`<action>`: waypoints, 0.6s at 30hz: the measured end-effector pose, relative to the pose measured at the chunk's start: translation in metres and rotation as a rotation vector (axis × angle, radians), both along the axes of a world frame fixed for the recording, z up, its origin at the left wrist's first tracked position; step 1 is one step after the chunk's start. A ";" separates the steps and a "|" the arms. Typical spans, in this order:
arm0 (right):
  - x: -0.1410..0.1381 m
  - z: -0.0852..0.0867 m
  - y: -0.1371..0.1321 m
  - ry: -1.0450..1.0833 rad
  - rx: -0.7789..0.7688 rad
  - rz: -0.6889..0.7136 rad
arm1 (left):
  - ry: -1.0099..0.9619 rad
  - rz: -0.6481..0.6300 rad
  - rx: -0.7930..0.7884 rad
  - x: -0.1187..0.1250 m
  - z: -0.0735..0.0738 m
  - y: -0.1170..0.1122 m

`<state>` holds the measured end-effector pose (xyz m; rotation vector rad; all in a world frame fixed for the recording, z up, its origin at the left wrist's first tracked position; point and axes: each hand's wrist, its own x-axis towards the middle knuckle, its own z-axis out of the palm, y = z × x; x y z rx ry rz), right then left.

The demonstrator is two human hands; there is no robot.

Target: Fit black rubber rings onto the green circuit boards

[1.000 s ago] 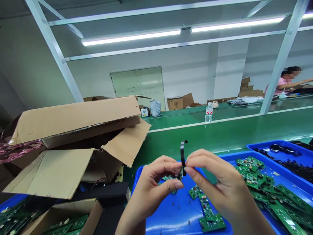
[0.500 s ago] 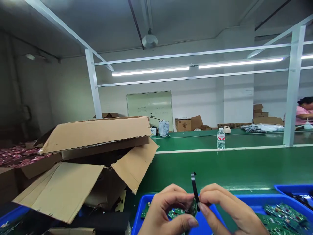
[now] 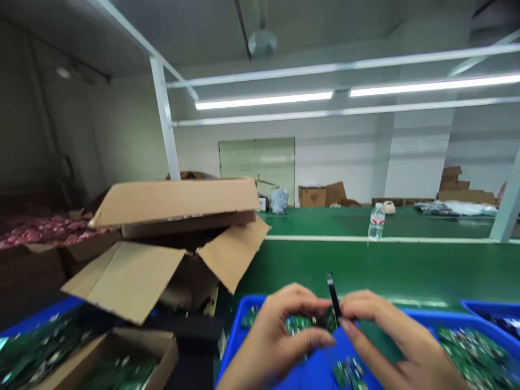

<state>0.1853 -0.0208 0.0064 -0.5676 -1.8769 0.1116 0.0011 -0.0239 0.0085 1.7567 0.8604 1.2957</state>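
My left hand (image 3: 282, 333) is closed on a small green circuit board (image 3: 331, 320), which it grips by the edge between thumb and fingers. Pinched in my right hand (image 3: 392, 333) is a black flat strip (image 3: 333, 292), like a ribbon cable, its free end pointing up. The strip's lower end meets the board between my fingertips; blur and fingers hide whether they are joined. Both hands are above a blue tray (image 3: 233, 338) in which green circuit boards (image 3: 350, 372) lie.
On the right, another blue tray (image 3: 422, 317) holds a heap of circuit boards (image 3: 473, 352). A large open cardboard box (image 3: 134, 276) stands left, with a smaller carton (image 3: 167, 355) of boards before it. A water bottle (image 3: 376, 222) stands on the green surface (image 3: 309, 265).
The view has tilted down and shifted left, revealing more of the trays and the small carton. My hands keep their hold on the board and strip; the strip now leans more to the left.
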 end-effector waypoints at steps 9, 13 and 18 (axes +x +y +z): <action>0.014 0.010 -0.013 -0.100 -0.244 -0.162 | 0.000 -0.156 0.052 0.007 0.000 0.014; 0.013 0.013 -0.018 -0.091 -0.251 -0.189 | -0.006 -0.143 0.058 0.008 0.001 0.010; 0.010 0.011 -0.019 -0.068 -0.301 -0.211 | 0.021 -0.114 0.049 0.008 0.001 0.008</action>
